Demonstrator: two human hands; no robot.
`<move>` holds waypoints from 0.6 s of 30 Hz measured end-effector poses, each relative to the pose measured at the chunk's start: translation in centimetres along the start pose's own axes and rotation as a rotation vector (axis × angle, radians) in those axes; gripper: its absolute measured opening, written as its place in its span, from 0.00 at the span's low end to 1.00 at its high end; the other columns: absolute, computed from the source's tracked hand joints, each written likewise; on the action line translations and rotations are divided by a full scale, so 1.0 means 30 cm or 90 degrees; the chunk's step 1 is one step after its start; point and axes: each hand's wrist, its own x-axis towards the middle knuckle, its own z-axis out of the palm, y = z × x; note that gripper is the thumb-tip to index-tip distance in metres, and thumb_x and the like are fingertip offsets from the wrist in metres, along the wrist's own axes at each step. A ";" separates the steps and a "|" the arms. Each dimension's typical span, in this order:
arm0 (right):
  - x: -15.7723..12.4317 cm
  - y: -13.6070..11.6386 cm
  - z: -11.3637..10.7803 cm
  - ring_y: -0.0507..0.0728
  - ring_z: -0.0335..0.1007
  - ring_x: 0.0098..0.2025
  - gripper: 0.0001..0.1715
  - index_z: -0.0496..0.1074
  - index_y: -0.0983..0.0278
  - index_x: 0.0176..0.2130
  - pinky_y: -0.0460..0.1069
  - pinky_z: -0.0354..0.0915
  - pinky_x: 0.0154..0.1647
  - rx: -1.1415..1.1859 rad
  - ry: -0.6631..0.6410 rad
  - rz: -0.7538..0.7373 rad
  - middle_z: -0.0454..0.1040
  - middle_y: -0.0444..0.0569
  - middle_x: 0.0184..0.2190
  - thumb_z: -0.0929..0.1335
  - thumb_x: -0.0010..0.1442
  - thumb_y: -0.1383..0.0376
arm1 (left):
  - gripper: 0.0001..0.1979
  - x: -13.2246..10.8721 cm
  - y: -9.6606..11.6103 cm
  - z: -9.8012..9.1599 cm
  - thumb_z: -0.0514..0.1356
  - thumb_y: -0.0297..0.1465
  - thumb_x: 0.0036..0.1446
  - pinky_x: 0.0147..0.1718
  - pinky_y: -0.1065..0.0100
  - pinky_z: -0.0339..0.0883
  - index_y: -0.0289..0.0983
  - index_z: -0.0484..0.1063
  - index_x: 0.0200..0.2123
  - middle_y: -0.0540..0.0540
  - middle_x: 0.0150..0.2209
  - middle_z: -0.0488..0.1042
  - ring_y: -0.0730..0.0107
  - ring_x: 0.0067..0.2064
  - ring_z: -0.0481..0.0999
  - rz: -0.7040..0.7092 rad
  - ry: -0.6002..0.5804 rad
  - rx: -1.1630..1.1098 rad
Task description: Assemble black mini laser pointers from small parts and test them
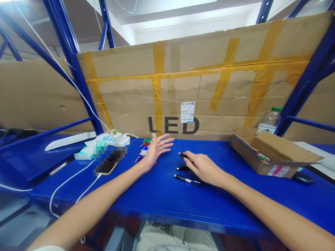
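Observation:
My left hand (pixel 153 153) is open, fingers spread and nothing in it, beside a row of small coloured pen-shaped sticks (pixel 143 152) in green, red, blue, white and purple. The hand hides part of the row. My right hand (pixel 204 168) is closed on a black pen-shaped stick (pixel 181 154), whose tip points left. Just below it, a second black stick (pixel 181 168) lies partly under the right hand. Closer to me lies a third black stick (pixel 183 179) with a silver band and a dark loop at its right end.
Left of the hands are a phone (pixel 108 170) with a white cable, a white power strip (pixel 121 139) and a soft pack (pixel 85 152). An open cardboard box (pixel 251 158) stands right, with a bottle (pixel 269 120) behind it and a black mouse (pixel 303 178) beside it. Large cardboard (pixel 125 104) backs the blue table (pixel 162 198).

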 end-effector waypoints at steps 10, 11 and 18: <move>0.002 0.001 -0.018 0.61 0.79 0.36 0.16 0.71 0.60 0.51 0.50 0.54 0.33 -0.008 -0.009 0.064 0.82 0.50 0.36 0.58 0.78 0.60 | 0.46 -0.004 0.005 0.006 0.38 0.66 0.69 0.65 0.49 0.66 0.39 0.68 0.68 0.33 0.68 0.72 0.45 0.67 0.73 -0.013 -0.001 -0.003; 0.002 0.001 -0.018 0.61 0.79 0.36 0.16 0.71 0.60 0.52 0.50 0.54 0.33 -0.007 -0.004 0.066 0.82 0.50 0.36 0.58 0.78 0.60 | 0.45 -0.004 0.005 0.006 0.38 0.66 0.69 0.65 0.48 0.66 0.39 0.69 0.68 0.34 0.68 0.72 0.45 0.67 0.73 -0.014 -0.001 -0.005; 0.000 0.005 -0.011 0.61 0.79 0.38 0.16 0.73 0.60 0.52 0.50 0.60 0.38 0.067 -0.023 -0.045 0.83 0.51 0.39 0.59 0.78 0.60 | 0.47 0.000 0.000 0.004 0.38 0.66 0.68 0.65 0.47 0.66 0.39 0.68 0.69 0.33 0.67 0.73 0.44 0.67 0.73 -0.021 -0.014 -0.002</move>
